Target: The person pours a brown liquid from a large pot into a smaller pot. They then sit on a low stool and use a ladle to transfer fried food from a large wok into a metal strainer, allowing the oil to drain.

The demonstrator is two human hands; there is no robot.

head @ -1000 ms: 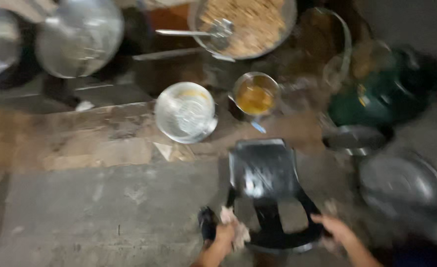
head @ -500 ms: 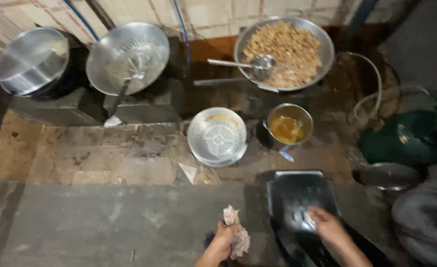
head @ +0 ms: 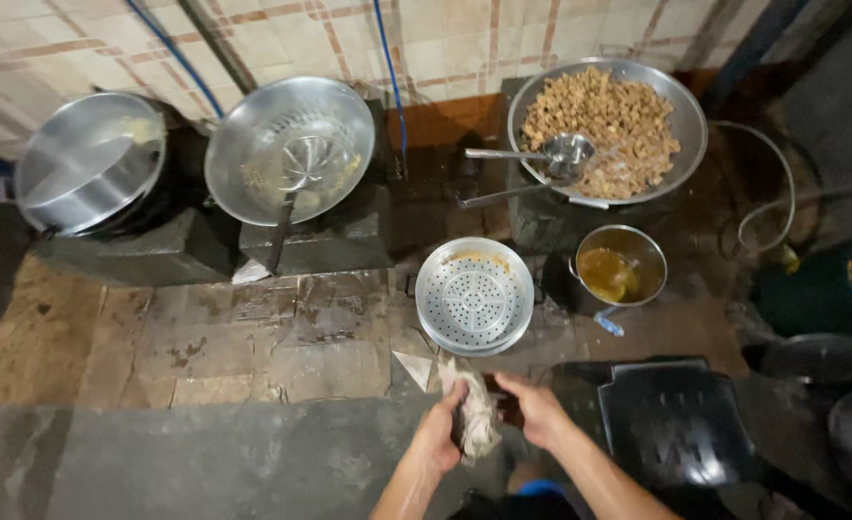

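Note:
Both of my hands meet low in the middle of the view, around a crumpled, dirty rag (head: 476,416). My left hand (head: 441,431) grips its left side and my right hand (head: 536,408) closes on its right side. Just beyond the rag a round perforated metal steamer tray (head: 474,295) lies on the wet floor. A black plastic chair (head: 676,424) stands to the right of my right hand.
A wide pan of fried brown pieces (head: 607,123) with a ladle (head: 541,154) sits at the back right. Below it stands a small pot of yellow liquid (head: 620,268). Two empty metal woks (head: 289,146) (head: 89,160) rest on burners at the left. A dark green gas cylinder (head: 821,289) lies at the right.
My right hand has left the chair and joined my left hand on the rag. The view has tilted up, showing the wall and all the pans.

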